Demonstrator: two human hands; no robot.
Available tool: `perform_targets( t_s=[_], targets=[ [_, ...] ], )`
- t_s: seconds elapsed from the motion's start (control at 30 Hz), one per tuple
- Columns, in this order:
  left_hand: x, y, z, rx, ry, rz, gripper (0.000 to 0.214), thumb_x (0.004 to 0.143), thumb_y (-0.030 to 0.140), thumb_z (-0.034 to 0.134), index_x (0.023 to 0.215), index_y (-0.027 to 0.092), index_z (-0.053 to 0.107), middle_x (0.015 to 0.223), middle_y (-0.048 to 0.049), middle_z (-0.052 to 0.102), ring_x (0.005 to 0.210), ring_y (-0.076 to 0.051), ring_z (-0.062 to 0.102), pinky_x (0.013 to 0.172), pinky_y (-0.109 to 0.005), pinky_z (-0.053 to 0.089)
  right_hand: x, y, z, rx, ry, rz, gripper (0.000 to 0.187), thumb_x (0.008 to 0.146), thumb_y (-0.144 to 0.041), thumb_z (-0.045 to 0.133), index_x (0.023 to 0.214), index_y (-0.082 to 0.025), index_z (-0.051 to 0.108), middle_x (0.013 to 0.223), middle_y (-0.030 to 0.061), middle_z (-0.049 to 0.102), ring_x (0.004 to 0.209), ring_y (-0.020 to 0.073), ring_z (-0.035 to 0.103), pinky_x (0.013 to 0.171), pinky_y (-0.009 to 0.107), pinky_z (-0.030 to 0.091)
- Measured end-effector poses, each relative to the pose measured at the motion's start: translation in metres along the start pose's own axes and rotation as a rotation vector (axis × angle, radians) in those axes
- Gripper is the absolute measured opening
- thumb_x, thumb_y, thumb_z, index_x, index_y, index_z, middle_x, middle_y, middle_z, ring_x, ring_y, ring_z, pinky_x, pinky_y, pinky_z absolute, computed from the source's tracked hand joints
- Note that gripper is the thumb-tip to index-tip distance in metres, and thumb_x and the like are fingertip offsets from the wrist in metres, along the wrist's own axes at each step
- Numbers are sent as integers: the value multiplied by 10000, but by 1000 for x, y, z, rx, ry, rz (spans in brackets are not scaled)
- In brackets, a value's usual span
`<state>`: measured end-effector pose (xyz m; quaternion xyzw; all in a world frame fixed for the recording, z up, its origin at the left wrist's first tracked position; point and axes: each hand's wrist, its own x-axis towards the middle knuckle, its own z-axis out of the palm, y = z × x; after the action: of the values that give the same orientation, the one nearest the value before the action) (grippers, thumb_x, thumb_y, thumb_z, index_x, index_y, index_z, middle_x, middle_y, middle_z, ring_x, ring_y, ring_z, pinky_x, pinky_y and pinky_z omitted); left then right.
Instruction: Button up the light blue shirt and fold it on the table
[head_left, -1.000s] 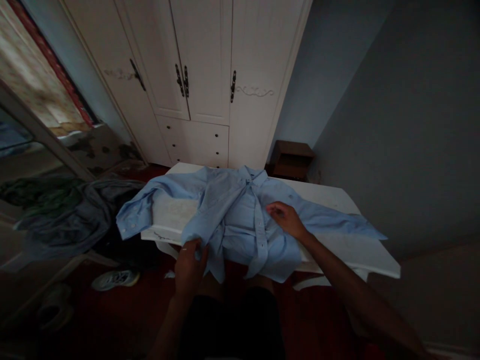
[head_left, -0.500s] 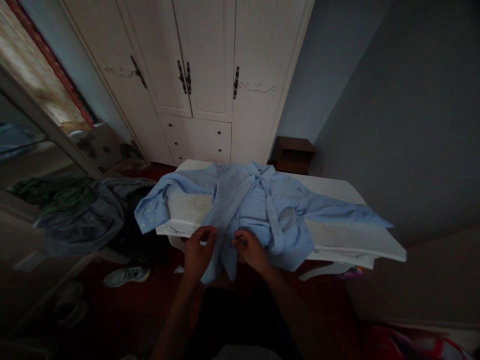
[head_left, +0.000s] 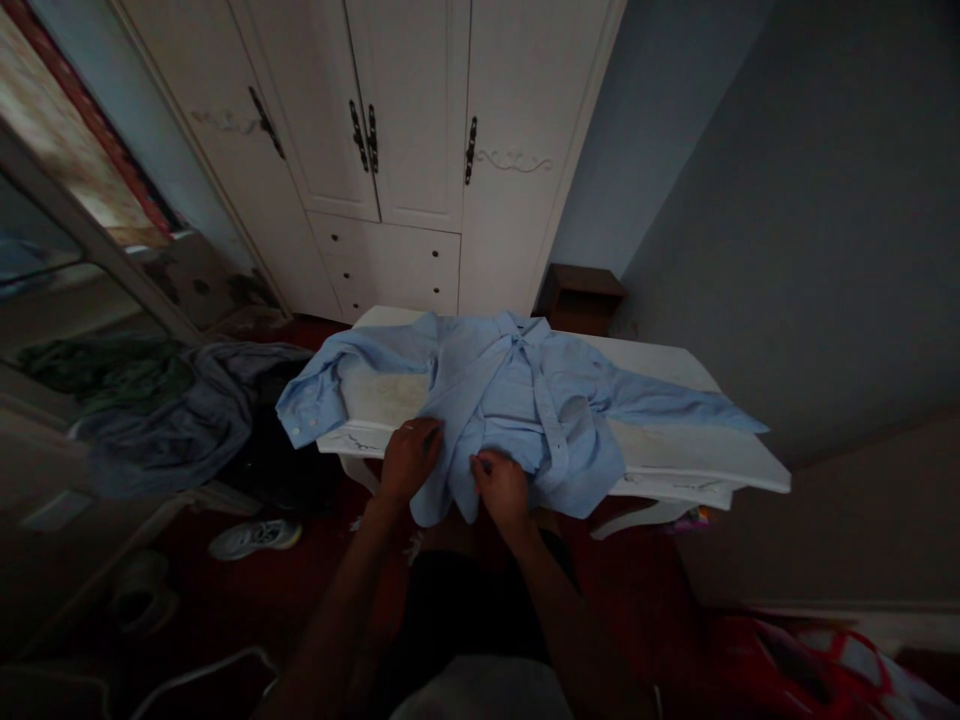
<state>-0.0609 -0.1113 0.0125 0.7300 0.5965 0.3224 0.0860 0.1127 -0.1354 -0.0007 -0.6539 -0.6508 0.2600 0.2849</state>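
Wardrobe doors, white, with drawers below, fill the far side of the room. In front of them, on the red floor, stands a white desk with curved legs. A light blue shirt lies spread across the desk, collar toward the wardrobe, hem hanging over the near edge. One sleeve stretches out flat to the right; the other bends to the left, its cuff at the desk's near edge. The front is open below the collar, with the button strip curving down to the right. Left of the desk sits a heap of grey and green clothes. A brown cabinet stands beside the wardrobe, and a pale shoe lies on the floor to the left.

The left hand is at the outer edge of the shirt's left front, fingers bent; whether its grip pinches cloth I cannot tell. The right hand is just beside it, over the lower front, fingertips close together; there too I cannot tell whether the grip has cloth. Small pale buttons show on the left cuff.
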Motion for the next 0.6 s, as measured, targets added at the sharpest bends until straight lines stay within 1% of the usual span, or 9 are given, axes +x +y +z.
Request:
perform_targets(
  t_s=[0.1,0.2,0.27,0.37,0.47,0.53,0.6],
  targets=[
    [0,-3,1,38,6,8,306,914,288,438,1109,190,653,1124,-83,676,1081,-211,590,1005,-351,447,0,-3,-5,53,31,-35,177,846,-323,552,778,-246,696,661,18,679,654,192,648,631,281,455],
    [0,-6,2,32,17,-1,315,921,278,419,1108,189,656,1131,-78,675,1081,-202,589,1009,-339,443,-5,1,-21,246,94,-44,165,800,-327,556,686,-234,631,557,-17,596,537,159,572,526,258,407],
    [1,-7,2,13,27,-16,318,920,268,413,1112,192,654,1140,-72,675,1090,-195,586,1017,-333,438,-9,8,-35,430,104,4,165,780,-343,561,668,-224,589,483,-47,511,442,125,484,444,237,348],
    [2,-8,2,-16,45,-34,315,906,251,419,1107,190,654,1139,-69,677,1091,-192,587,1021,-328,436,-16,26,-50,673,104,137,196,753,-390,588,674,-215,550,427,-82,438,340,80,355,349,209,255],
    [3,-9,4,-31,71,-33,313,894,246,426,1092,180,659,1120,-79,682,1074,-200,595,1012,-334,442,-25,44,-51,840,179,251,277,730,-447,619,652,-214,491,405,-104,402,294,50,289,304,180,199],
    [4,-11,5,-35,87,-23,314,896,251,423,1090,180,659,1109,-83,683,1064,-208,601,1003,-350,448,-32,52,-45,900,219,301,319,720,-475,634,646,-213,469,402,-110,394,286,43,288,296,169,200],
    [7,-13,7,-39,104,-9,306,896,262,427,1072,173,661,1082,-92,689,1039,-221,612,982,-374,461,-39,57,-39,914,216,337,340,713,-498,641,653,-208,473,404,-111,400,286,41,295,294,164,209]
  ],
)
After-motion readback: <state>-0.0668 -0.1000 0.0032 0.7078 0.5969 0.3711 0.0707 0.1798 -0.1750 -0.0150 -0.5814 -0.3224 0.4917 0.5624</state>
